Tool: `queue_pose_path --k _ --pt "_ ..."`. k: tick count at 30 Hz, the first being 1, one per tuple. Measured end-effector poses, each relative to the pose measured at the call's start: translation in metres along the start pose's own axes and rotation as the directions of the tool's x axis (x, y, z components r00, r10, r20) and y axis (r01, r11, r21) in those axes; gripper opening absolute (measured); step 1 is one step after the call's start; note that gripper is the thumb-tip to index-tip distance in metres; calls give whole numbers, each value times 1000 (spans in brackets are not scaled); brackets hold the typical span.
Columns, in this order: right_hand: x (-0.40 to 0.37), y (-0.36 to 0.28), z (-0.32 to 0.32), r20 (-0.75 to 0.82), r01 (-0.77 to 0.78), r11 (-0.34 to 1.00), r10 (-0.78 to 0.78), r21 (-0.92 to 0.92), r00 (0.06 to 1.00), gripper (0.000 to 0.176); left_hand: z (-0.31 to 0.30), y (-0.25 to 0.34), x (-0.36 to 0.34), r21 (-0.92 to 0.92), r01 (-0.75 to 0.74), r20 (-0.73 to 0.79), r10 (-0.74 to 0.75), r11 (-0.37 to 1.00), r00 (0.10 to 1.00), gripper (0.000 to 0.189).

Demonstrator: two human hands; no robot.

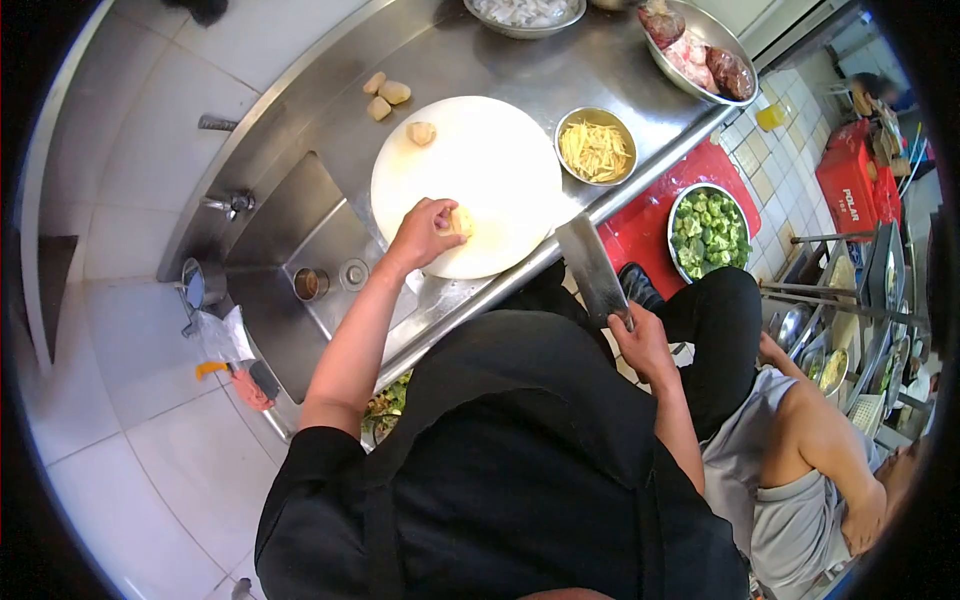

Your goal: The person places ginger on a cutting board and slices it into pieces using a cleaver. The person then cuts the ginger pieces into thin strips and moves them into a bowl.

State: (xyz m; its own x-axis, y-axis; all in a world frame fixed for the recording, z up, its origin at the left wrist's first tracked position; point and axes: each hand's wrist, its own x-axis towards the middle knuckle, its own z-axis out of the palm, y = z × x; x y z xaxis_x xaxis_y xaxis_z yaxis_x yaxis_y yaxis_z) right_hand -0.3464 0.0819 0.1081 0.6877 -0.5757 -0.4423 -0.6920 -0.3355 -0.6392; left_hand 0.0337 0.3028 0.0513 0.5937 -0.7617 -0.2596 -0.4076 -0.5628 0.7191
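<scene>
My left hand grips a pale peeled ginger piece on the near edge of the round white cutting board. My right hand holds a cleaver by its handle, blade raised off the counter edge, to the right of the board. Another peeled piece lies at the board's far left edge. Three more pieces rest on the steel counter beyond it. A small steel bowl of yellow shredded strips stands right of the board.
A sink with a cup lies left of the board. Bowls of meat and white food stand at the counter's back. A bowl of broccoli sits on a red crate below. A person in a grey shirt crouches at right.
</scene>
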Motion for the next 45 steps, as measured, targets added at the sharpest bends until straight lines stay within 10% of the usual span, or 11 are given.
queue_pose_path --k 7,8,10,13,14,16,21,45 --pt "5 -8 7 -70 49 998 -45 47 997 28 10 -13 5 367 -416 -27 456 832 889 53" --pt "7 -10 11 -47 32 999 -31 16 998 28 10 -11 5 368 -417 -27 458 831 888 53" --pt "9 -9 28 -100 148 988 -143 49 985 29 -10 53 -9 243 149 97 -177 959 979 45" --pt "10 -33 33 -50 148 986 -144 73 988 27 0 51 -9 28 264 18 -265 964 964 45" --pt "12 -41 33 -13 116 992 -115 50 993 27 8 36 -7 28 266 22 -266 964 964 45" --pt "23 -39 45 -28 166 986 -166 29 986 29 22 4 0 14 -282 -196 279 959 940 45" --pt "43 -62 51 28 222 974 -221 -34 975 31 38 16 -4 -70 -118 62 123 990 990 48" --pt "22 -93 40 154 315 884 -278 -346 948 16 63 42 -16 101 -126 -112 137 987 984 42"
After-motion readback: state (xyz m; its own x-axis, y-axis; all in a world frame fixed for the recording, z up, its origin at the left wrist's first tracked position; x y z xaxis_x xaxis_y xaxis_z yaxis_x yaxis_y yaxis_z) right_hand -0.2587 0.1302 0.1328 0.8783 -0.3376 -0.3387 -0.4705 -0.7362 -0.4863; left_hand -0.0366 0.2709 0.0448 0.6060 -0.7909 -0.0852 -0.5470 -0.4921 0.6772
